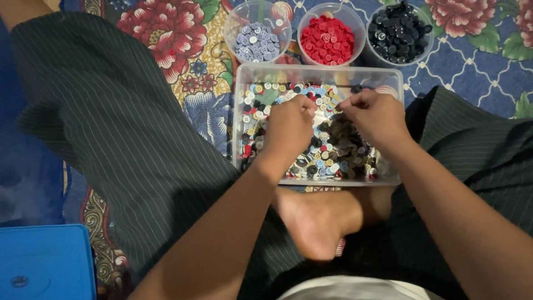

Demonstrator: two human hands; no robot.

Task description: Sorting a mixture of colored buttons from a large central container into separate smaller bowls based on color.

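Note:
A clear rectangular tray (pixel 316 74) full of mixed coloured buttons (pixel 333 153) sits on the floor between my crossed legs. My left hand (pixel 288 126) rests curled over the buttons in the tray's middle, fingertips pinched together near the far side. My right hand (pixel 376 115) hovers over the tray's right half, fingers also pinched close; whether either pinch holds a button is hidden. Behind the tray stand three round clear tubs: pale blue-grey buttons (pixel 256 43), red buttons (pixel 328 39), black buttons (pixel 398 30).
A flowered blue and red rug (pixel 177 33) covers the floor. My dark pinstriped trouser legs (pixel 111 128) flank the tray, and my bare foot (pixel 316 219) lies just in front of it. A blue plastic box lid (pixel 44 261) sits at bottom left.

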